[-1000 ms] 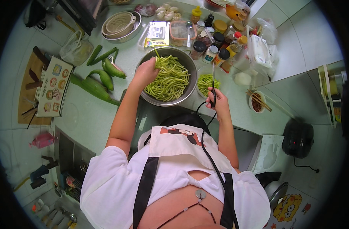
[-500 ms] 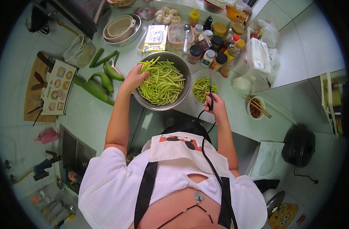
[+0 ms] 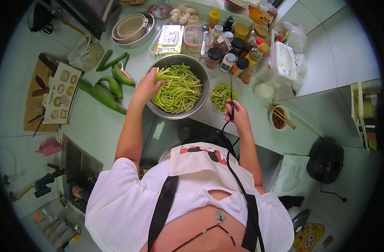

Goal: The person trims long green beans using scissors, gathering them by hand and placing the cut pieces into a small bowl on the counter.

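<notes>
The left hand (image 3: 147, 87) pinches slim green stems (image 3: 167, 76) over a round metal bowl (image 3: 205, 84); the right hand (image 3: 241, 116) grips a slender dark tool (image 3: 231, 101).

Fairly bright, cool light — soft shadows; rim black, blurry — straight lines bowed.

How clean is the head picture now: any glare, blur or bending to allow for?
Head view, centre: the green stems, metal bowl and left hand look fairly clear; head view, edges: dark round rim, straight lines bend, and the black appliance looks softer; head view, below the counter: a pale reflection shows.
</notes>
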The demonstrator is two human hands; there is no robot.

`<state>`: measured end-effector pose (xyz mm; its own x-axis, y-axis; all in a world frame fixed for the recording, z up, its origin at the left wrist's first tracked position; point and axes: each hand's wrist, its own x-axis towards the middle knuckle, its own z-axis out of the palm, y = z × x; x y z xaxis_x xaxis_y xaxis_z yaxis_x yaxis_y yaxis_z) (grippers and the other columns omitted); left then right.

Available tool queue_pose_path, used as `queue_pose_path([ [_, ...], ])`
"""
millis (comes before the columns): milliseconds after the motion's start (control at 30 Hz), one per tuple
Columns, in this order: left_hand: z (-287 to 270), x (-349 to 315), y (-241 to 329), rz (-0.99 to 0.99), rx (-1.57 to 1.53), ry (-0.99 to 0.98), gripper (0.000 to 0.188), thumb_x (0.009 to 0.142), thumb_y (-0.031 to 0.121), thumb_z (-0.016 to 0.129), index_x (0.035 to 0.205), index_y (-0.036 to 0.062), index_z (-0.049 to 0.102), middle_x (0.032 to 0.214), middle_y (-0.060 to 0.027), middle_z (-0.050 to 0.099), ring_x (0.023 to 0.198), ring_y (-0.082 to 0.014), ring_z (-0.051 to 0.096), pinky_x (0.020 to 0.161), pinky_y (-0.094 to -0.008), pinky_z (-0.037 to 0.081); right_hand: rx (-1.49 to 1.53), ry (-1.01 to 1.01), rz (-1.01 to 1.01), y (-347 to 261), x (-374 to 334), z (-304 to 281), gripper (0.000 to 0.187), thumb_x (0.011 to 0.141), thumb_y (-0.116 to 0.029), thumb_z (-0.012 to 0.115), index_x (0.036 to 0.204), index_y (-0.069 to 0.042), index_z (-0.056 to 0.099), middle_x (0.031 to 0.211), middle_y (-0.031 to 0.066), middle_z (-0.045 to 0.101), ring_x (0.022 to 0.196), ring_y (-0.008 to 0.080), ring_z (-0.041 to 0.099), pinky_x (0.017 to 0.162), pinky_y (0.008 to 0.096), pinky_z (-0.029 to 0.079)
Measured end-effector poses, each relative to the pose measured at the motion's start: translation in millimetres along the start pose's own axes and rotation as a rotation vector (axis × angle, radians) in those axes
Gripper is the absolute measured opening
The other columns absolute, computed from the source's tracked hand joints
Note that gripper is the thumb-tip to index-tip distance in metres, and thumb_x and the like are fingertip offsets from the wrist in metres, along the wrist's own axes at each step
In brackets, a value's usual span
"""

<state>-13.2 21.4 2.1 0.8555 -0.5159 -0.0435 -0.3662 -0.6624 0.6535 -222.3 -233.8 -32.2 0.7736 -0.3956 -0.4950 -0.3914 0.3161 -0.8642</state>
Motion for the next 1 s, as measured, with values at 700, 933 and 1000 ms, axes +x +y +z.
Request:
queue_pose_path([
  [700, 22.0, 14.0, 39.6, -0.227, -1.378, -0.235, 0.016, 0.088, 0.022, 0.047, 0.094, 0.0071, 0.045, 0.067, -0.0013, 0.043, 0.055, -0.0102, 0.04, 0.053, -0.0251, 0.038, -0.097, -0.425, -0.009, -28.6, -28.1, 26.1, 0.034, 0.08, -0.02, 0.058, 0.11, -0.006, 0.05, 0.067, -0.0017, 0.05, 0.054, 0.0063, 0.046, 0.049, 0.0194, 0.038],
  [933, 63.1, 21.5, 73.0, -0.252, -1.536, -0.608, 0.016, 0.088, 0.024, 0.047, 0.095, 0.0099, 0.044, 0.068, -0.0013, 0.042, 0.055, -0.0087, 0.035, 0.053, -0.0232, 0.035, -0.017, -0.387, 0.006, -33.9, -35.0, 16.6, 0.035, 0.082, -0.022, 0.055, 0.111, -0.003, 0.049, 0.065, 0.0001, 0.049, 0.053, 0.0071, 0.047, 0.05, 0.0193, 0.039],
  [1000, 78.1, 23.6, 83.4, -0.308, -1.549, -0.704, 0.016, 0.088, 0.024, 0.046, 0.093, 0.0095, 0.044, 0.067, -0.0013, 0.043, 0.054, -0.0095, 0.037, 0.052, -0.0242, 0.036, 0.003, -0.357, -0.006, -29.2, -36.9, 9.8, 0.035, 0.082, -0.023, 0.055, 0.11, -0.003, 0.049, 0.066, 0.0003, 0.049, 0.053, 0.0072, 0.047, 0.049, 0.0194, 0.039],
])
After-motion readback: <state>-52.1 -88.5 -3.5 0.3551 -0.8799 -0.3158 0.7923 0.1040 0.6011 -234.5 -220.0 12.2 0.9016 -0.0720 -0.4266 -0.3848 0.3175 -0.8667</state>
